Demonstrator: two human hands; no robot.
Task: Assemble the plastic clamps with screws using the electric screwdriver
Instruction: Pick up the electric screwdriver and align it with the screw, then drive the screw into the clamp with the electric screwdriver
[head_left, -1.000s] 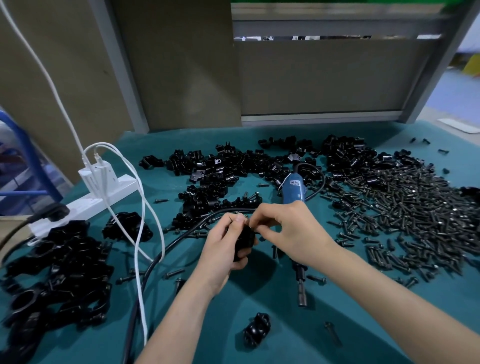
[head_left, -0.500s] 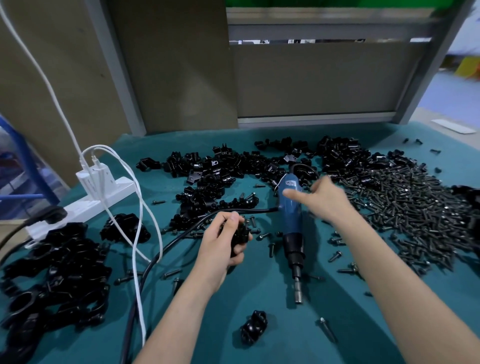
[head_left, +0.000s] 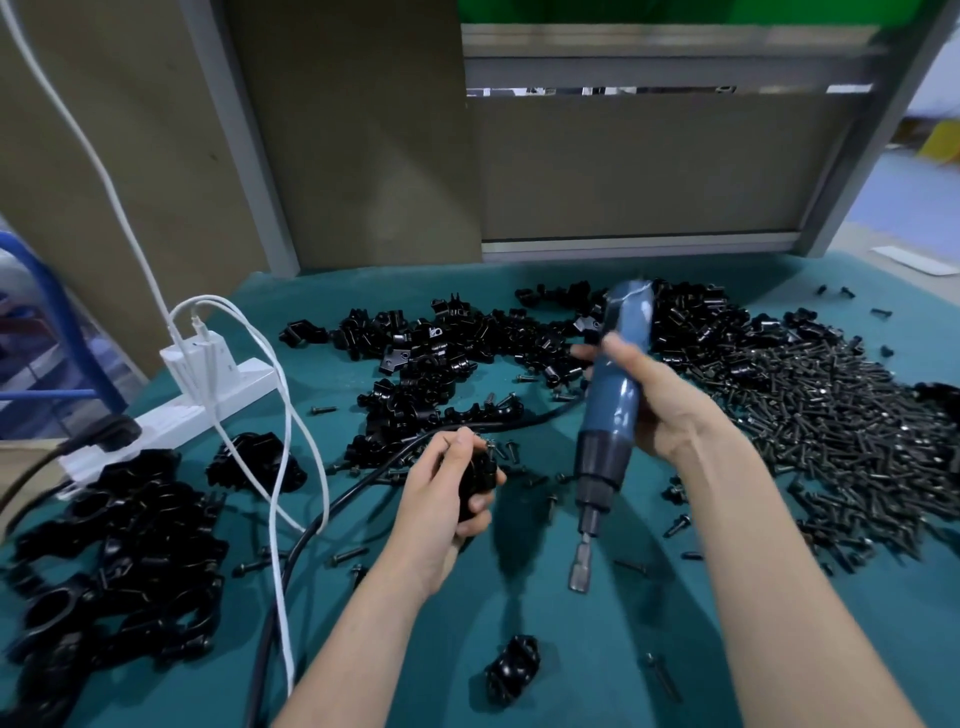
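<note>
Now, left hand (head_left: 447, 499): curled around a black clamp (head_left: 477, 480), fingers and thumb wrapped on it, at the middle of the scene.
Clamp: mostly hidden in the left hand; only its right edge shows, and I cannot tell whether a screw sits in it.
Right hand (head_left: 670, 410): gripping the blue screwdriver (head_left: 615, 384) around its body, fingers closed on the far side.
Screwdriver: lifted off the counter (head_left: 597, 675), tilted, bit (head_left: 581, 569) pointing near and down; the bit is just right of the clamp and apart from it. Outline blurred.
Heap of screws (head_left: 831, 415): spread wide on the right of the counter, with strays scattered toward the middle.
Loose clamp parts (head_left: 441, 353): black pile across the far middle, behind both hands.
Pile of larger clamps (head_left: 119, 545): near left corner.
Single clamp piece (head_left: 511, 667): alone on the counter, near, between the two forearms.
Power strip (head_left: 208, 384): white, far left, with white cables (head_left: 283, 467) looping down from it.
Black cord (head_left: 322, 519): lies on the counter, passing left of the left hand toward the near edge.
</note>
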